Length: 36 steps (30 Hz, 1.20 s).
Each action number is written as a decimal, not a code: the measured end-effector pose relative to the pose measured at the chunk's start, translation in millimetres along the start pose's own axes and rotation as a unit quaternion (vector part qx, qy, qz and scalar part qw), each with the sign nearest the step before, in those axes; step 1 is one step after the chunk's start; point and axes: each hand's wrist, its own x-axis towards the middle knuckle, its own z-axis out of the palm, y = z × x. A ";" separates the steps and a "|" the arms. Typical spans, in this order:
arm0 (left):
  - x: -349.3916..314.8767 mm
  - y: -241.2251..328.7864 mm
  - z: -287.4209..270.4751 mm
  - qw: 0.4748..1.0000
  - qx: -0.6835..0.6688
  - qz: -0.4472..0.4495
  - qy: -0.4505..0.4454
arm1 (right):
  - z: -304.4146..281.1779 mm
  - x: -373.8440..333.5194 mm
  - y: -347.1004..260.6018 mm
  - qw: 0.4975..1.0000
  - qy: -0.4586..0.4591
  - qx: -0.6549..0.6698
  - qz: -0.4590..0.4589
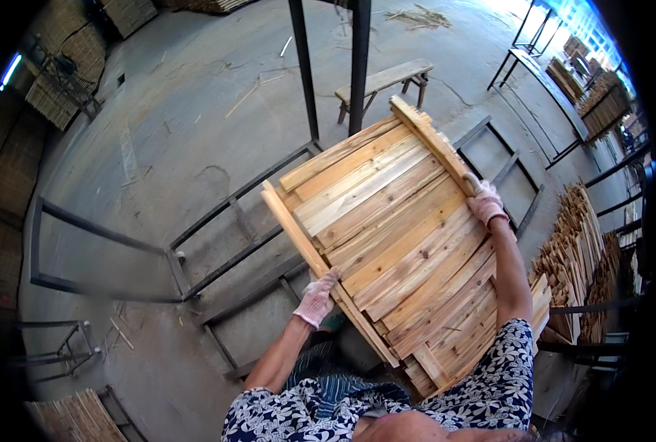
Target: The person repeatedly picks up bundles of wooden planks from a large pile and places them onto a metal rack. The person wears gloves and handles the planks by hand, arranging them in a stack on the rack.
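A layer of planks (409,236), knotted and pale to reddish brown, lies side by side before me. One long wooden strip (298,234) runs across the plank ends on the left, and another wooden strip (435,147) crosses their far right ends. My left hand (317,299), in a pale pink glove, is closed on the left strip near its middle. At the lower end of the right strip, my right hand (488,203) wears a similar glove and has its fingers curled round the wood; part of its grip is hidden. Shorter plank pieces (429,365) show at the near edge.
Black metal frames (232,210) stand on the left, with upright posts (358,66) beyond the planks. A low wooden bench (387,79) is behind them. Split wood (574,254) is piled on the right. Scraps (420,16) litter the concrete floor.
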 end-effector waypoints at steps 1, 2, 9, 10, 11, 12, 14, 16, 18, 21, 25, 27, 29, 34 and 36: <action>1.5 12.1 10.5 0.990 -0.106 -0.087 0.027 | -10.9 -3.3 -19.4 0.996 0.052 -0.066 -0.031; 3.8 23.7 22.9 0.960 -0.210 -0.171 0.068 | -10.6 3.3 -34.7 0.984 0.137 -0.054 -0.102; -1.0 -1.9 -8.7 0.775 0.572 0.223 -0.149 | -23.9 43.4 -333.1 0.874 0.161 0.084 -0.452; -8.3 7.5 2.3 0.774 0.594 0.163 -0.147 | -13.6 69.4 -350.1 0.890 0.090 0.051 -0.445; -12.9 9.1 1.7 0.758 0.627 0.108 -0.145 | -9.5 85.7 -366.1 0.913 -0.023 0.015 -0.406; -19.1 7.6 -6.8 0.804 0.580 0.059 -0.118 | -6.8 97.9 -385.8 0.921 -0.133 -0.035 -0.363; -29.2 5.1 -34.0 0.919 0.391 -0.025 -0.033 | 6.4 105.3 -387.0 0.928 -0.168 -0.072 -0.325; -40.5 7.2 -49.3 0.990 0.092 -0.092 0.062 | 5.7 107.9 -384.2 0.919 -0.189 -0.083 -0.337; -42.2 15.9 -42.4 0.979 -0.098 -0.125 0.125 | 8.2 104.9 -388.2 0.922 -0.190 -0.085 -0.327; -13.7 26.7 3.1 0.996 0.009 -0.077 0.052 | 4.9 94.9 -390.6 0.917 -0.141 -0.115 -0.355; 14.1 17.2 28.3 0.995 -0.040 -0.091 0.024 | 14.9 94.3 -379.5 0.892 -0.076 -0.198 -0.399; 10.1 15.8 28.8 0.986 0.162 0.013 -0.023 | 11.2 80.6 -382.0 0.907 -0.086 -0.169 -0.376; -3.7 15.5 26.2 0.987 0.162 0.009 -0.017 | 19.6 84.9 -382.6 0.906 -0.063 -0.171 -0.382; -15.2 41.9 8.5 0.974 -0.033 -0.129 0.183 | 24.1 90.2 -384.0 0.930 -0.074 -0.111 -0.343; -19.0 37.3 1.3 0.938 0.337 0.071 0.039 | 25.9 87.3 -386.8 0.928 -0.071 -0.111 -0.348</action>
